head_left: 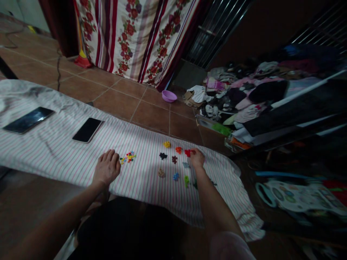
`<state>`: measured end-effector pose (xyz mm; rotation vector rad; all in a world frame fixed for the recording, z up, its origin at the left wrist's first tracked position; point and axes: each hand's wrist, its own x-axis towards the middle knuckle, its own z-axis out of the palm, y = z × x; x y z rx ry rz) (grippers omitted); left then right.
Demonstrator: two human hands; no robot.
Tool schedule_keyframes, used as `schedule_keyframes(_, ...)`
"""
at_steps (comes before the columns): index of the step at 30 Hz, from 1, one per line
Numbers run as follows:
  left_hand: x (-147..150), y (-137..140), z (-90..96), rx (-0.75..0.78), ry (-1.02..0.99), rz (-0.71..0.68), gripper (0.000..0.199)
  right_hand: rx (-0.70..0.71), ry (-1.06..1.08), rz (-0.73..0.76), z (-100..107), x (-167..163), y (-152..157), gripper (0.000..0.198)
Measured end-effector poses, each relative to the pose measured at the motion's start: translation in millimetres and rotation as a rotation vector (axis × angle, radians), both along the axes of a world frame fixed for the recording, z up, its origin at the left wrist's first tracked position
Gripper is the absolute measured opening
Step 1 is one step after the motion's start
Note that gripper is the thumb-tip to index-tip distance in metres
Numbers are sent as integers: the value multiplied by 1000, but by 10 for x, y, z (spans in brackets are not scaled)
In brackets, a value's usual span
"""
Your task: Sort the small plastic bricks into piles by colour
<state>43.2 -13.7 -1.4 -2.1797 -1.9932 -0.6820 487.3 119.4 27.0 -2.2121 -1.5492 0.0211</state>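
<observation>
Right hand (197,158) has fingertips at the small red pieces (187,153) on the striped cloth (141,177) — pinching or not, can't tell — while left hand (108,167) rests palm-down, fingers loosely spread, beside mixed-colour pieces (130,157), all likely light, stiff, slippery plastic, best gripped singly by the edges.

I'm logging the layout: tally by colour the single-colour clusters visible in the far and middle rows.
Yellow cluster: 1
Orange cluster: 1
Red cluster, at the right hand: 1
Black cluster: 1
Brown cluster: 1
Grey cluster: 1
Total: 6
</observation>
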Motion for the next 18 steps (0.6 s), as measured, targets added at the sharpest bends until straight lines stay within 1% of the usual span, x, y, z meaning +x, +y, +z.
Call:
schedule_keyframes(6,1,5,-10,4,23,10,28,-6,-30,41,-119,87,79,29)
schedule_keyframes(10,-2,1,-11,-10,-3,3,29,-23,-50,67,-150,113,88,31)
schedule_keyframes(14,1,1,-7,-12,-33,4,28,-10,-72,108,-113,133,83,35)
schedule_keyframes(18,2,1,-9,-12,-19,3,29,-91,-97,129,-35,165,58,35)
